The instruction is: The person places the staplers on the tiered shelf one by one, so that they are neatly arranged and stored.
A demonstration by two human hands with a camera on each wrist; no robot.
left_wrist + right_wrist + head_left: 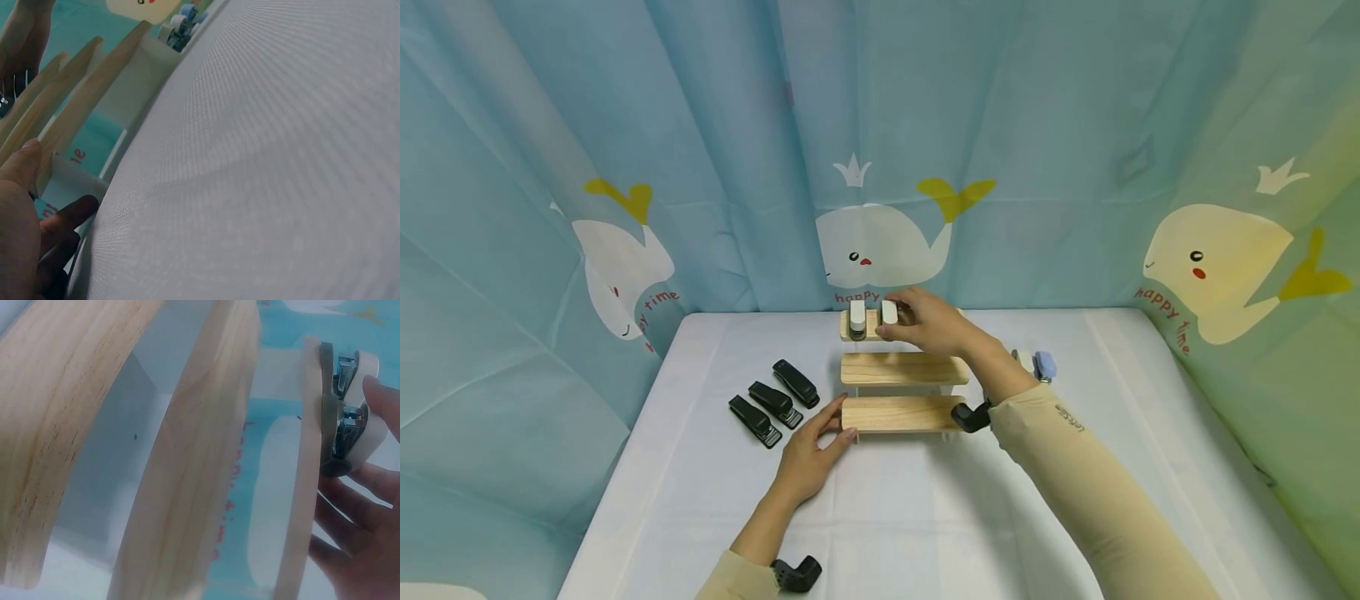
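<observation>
A three-tier wooden stepped display stand (904, 414) rests on the table. Its top board carries two small white staplers side by side, one at the left end (857, 317) and one just right of it (889, 312). My right hand (934, 323) holds the right-hand stapler between thumb and fingers; in the right wrist view this stapler (373, 439) sits on the board. At the lowest board's left end, my left hand (808, 460) grips the stand. In the left wrist view, the thumb presses the board edge and the other fingers lie by the white side panel (75, 178).
Several black staplers (775, 404) lie in a slanted row left of the stand. Right of it, partly behind my right arm, are a blue stapler (1044, 366) and a pale one (1023, 359). A whale-print curtain (1045, 150) hangs around the table.
</observation>
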